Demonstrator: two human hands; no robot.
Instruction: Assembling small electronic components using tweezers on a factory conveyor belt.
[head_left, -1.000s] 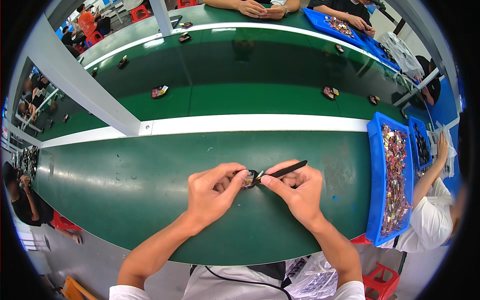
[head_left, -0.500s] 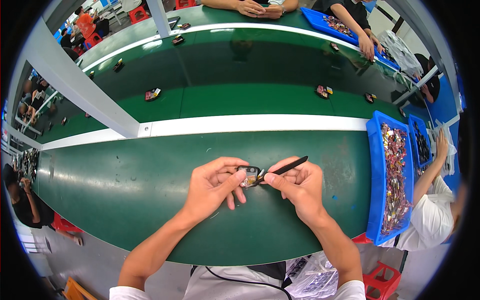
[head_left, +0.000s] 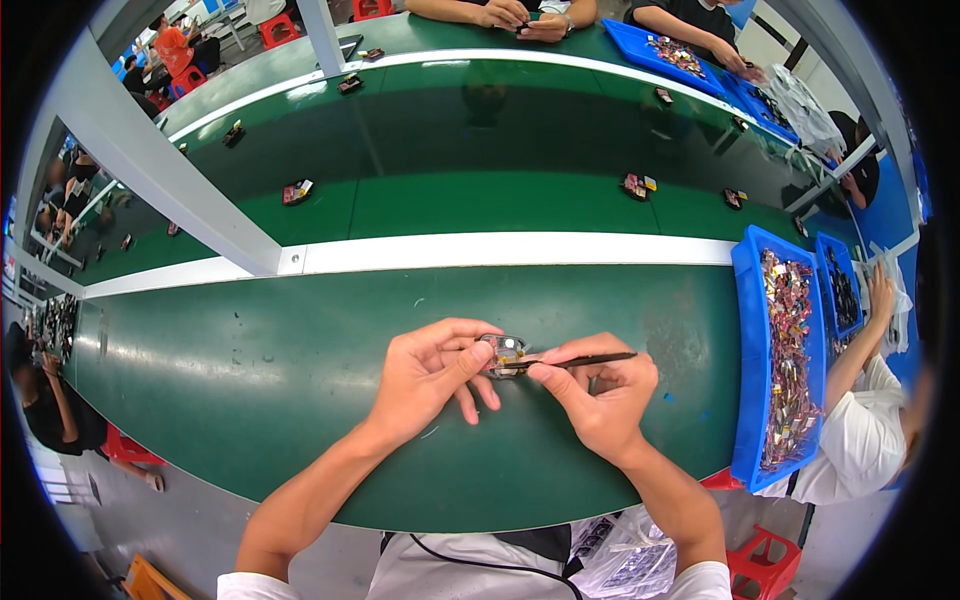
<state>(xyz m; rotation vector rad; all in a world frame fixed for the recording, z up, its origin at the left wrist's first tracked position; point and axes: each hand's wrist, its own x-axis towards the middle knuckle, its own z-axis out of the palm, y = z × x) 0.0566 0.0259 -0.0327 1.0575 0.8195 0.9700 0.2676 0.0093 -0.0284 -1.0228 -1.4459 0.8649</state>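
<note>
My left hand (head_left: 440,370) pinches a small dark-rimmed electronic device (head_left: 502,354) between thumb and fingers, above the green table. Its open inside shows silvery and yellow parts, too small to make out. Between the thumb and fingers of my right hand (head_left: 602,385) lies a slim black stick-like tool (head_left: 580,361), perhaps tweezers. It slants slightly, almost level, and its tip is at the right side of the device. My fingers hide part of both things.
A blue bin (head_left: 745,400) full of small parts with reddish boards stands on my right. Beyond the white rail (head_left: 500,250), a green conveyor belt (head_left: 420,205) carries spaced-out small devices (head_left: 297,192). A grey post (head_left: 170,160) rises at left. Co-workers sit across and at right.
My right hand has moved slightly right and down, and the tool has tilted from steep to nearly level. The device has turned a little. Devices on the belt have shifted left.
</note>
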